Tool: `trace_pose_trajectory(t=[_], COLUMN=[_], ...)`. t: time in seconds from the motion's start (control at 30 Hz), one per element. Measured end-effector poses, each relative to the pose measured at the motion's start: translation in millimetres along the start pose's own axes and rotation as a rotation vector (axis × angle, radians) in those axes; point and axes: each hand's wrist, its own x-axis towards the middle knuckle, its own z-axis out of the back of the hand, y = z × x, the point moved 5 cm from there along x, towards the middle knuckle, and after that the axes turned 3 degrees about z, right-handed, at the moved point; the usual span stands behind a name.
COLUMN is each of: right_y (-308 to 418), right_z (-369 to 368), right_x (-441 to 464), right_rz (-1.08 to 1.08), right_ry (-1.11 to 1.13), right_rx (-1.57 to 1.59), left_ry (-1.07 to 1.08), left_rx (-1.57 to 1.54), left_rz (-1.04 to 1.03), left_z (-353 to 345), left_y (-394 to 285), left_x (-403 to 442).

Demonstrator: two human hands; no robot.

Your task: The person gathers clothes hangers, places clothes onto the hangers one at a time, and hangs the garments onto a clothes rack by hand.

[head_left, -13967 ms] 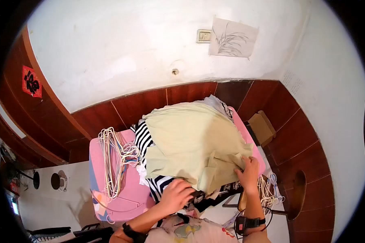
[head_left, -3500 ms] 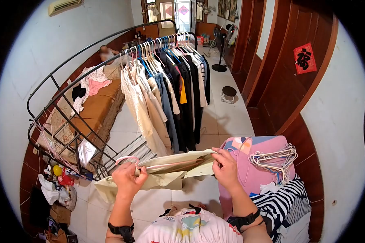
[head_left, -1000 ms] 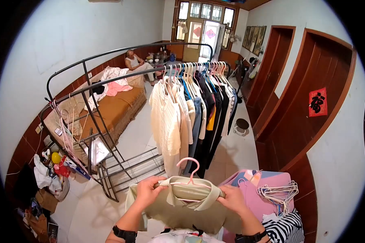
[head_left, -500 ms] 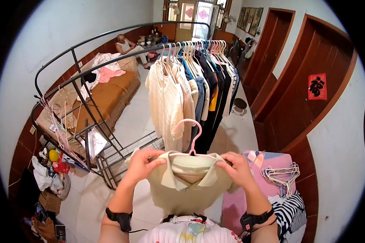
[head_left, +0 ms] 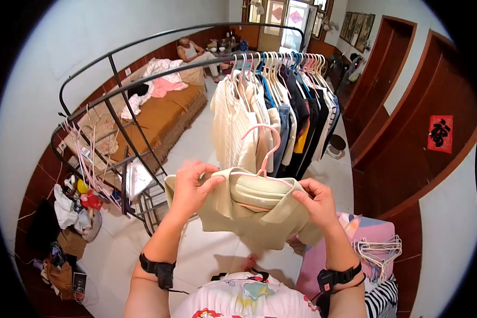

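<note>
A pale green collared shirt [head_left: 249, 225] hangs between my two hands, its collar upward. Inside its neck sits a pink hanger [head_left: 275, 146], the hook standing up in front of the clothes on the rail. My left hand [head_left: 193, 188] is closed on the left side of the collar, slightly smeared by motion. On the other side, my right hand [head_left: 317, 202] pinches the collar's right side between thumb and fingers. The lower part of the shirt swings away from me.
Hung clothes [head_left: 238, 119] fill the right part of a black metal rail [head_left: 191, 66]. Spare hangers [head_left: 379, 252] lie on a pink surface [head_left: 323, 265] at right, by striped cloth [head_left: 381, 297]. A person [head_left: 193, 53] sits beyond a brown-covered bed [head_left: 169, 114]. Bags [head_left: 69, 212] crowd the left wall.
Both hands have raised the shirt and hanger, whose hook has shifted up and to the right. The shirt's lower part has swung forward, and the whole view has turned a little left.
</note>
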Motion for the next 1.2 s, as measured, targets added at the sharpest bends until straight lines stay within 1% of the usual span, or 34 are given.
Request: trace_pose_trajectory(t=[0.03,0.07,0.13,0.17,0.2,0.27,0.3,0.37,0.4,0.47,0.53,0.57,0.6,0.67,0.7,0.73,0.77,0.8,0.83,0.87,0.93,1.0,1.07,1.13,1.17,1.2], right_y=[3.9,8.4,15.9,19.1,21.7,23.9,25.2,20.6,16.8,10.8,7.7,10.9,12.3,11.3,8.3,10.1,11.4,9.8,9.7,6.7,-6.0,-14.5,-17.3,-18.8,-16.8,-14.9], right_z=[3.4,6.5,12.1,14.4,15.7,12.7,11.9,14.7,15.4,15.4,13.8,12.7,11.2,5.5,1.9,4.0,4.3,4.1,5.2,8.4,9.7,4.6,1.6,-9.5,-16.1,-22.2], right_x=[8.3,16.1,31.2,38.9,45.8,54.3,57.8,62.6,64.5,67.4,68.3,66.9,66.0,62.6,60.3,60.2,58.9,58.0,57.4,57.2,54.8,56.4,61.4,72.3,79.5,86.6], right_rz=[0.023,0.045,0.05,0.048,0.065,0.08,0.098,0.099,0.086,0.096,0.088,0.076,0.087,0.1,0.072,0.075,0.053,0.031,0.113,0.116,-0.025,-0.062,-0.171,-0.16,-0.139,-0.121], right_ry=[-0.009,-0.019,-0.018,-0.009,-0.003,0.038,0.06,0.072,0.083,0.093,0.108,0.122,0.121,0.133,0.174,0.17,0.251,0.33,0.349,0.342,0.416,0.389,0.31,0.258,0.214,0.173], right_rx=[-0.001,-0.003,0.037,0.066,0.068,0.17,0.189,0.174,0.148,0.174,0.151,0.138,0.141,0.026,0.053,0.055,0.0,-0.056,-0.056,-0.062,-0.009,0.019,-0.007,-0.068,-0.056,-0.043], left_ry=[-0.177,-0.181,-0.398,-0.372,-0.386,0.263,0.253,-0.167,-0.288,-0.349,-0.252,-0.128,-0.124,-0.012,-0.012,-0.049,-0.086,-0.084,-0.094,-0.105,-0.105,-0.108,-0.117,-0.148,-0.166,-0.163], left_rx=[0.15,0.162,0.265,0.151,0.159,-0.095,-0.079,-0.043,0.045,0.249,0.364,0.386,0.379,0.252,0.256,0.145,0.031,0.028,0.02,0.011,0.008,0.003,-0.017,-0.098,-0.083,-0.098], left_rz=[-0.055,-0.067,-0.211,-0.232,-0.239,-0.384,-0.389,-0.216,-0.16,-0.224,-0.251,-0.216,-0.24,-0.152,-0.158,-0.098,-0.037,-0.041,-0.075,-0.109,-0.143,-0.157,-0.18,-0.15,-0.199,-0.204], left_z=[7.7,9.9,16.1,0.7,-12.1,-59.3,-57.8,-17.6,3.2,23.7,18.3,10.3,2.0,-7.0,-12.3,-15.5,-18.0,-21.1,-22.8,-24.3,-30.6,-39.3,-47.7,-52.9,-55.3,-58.7], left_y=[-15.3,-28.5,-59.0,-63.4,-64.4,-68.5,-67.3,-48.4,-41.0,-52.5,-55.5,-39.0,-28.0,12.4,21.3,32.1,41.4,47.4,52.1,56.8,68.0,77.3,93.0,107.0,112.4,120.7], left_x=[4.6,9.8,13.3,11.1,7.0,-1.8,-1.9,2.7,4.9,18.7,35.8,41.1,46.3,59.4,66.4,73.5,80.0,87.2,96.2,105.4,126.0,147.5,170.6,195.2,207.3,218.4])
